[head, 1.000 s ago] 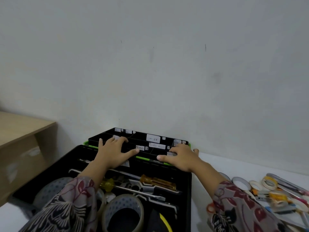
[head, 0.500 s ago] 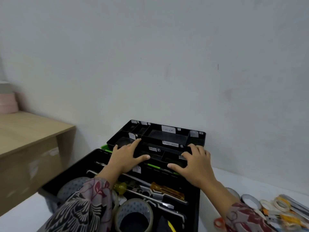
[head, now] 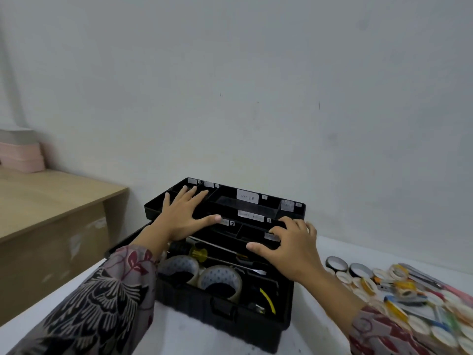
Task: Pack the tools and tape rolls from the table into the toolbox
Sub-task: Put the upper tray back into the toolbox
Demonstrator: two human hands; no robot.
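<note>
We seat tray (head: 258, 209) in toolbox (head: 225, 320): left hand (head: 183, 217) flat, fingers apart; right hand (head: 294, 249) fingers curled on rim. Next, probably: lower evenly.

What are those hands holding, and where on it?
The black divided tray above the toolbox: left hand pressed flat on its left side, right hand gripping its near right edge.

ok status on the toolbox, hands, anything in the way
Left hand flat on the organiser tray, right hand gripping its near edge. Toolbox open, tray over its rear. Small tape rolls unpacked on the table, nothing blocking.
</note>
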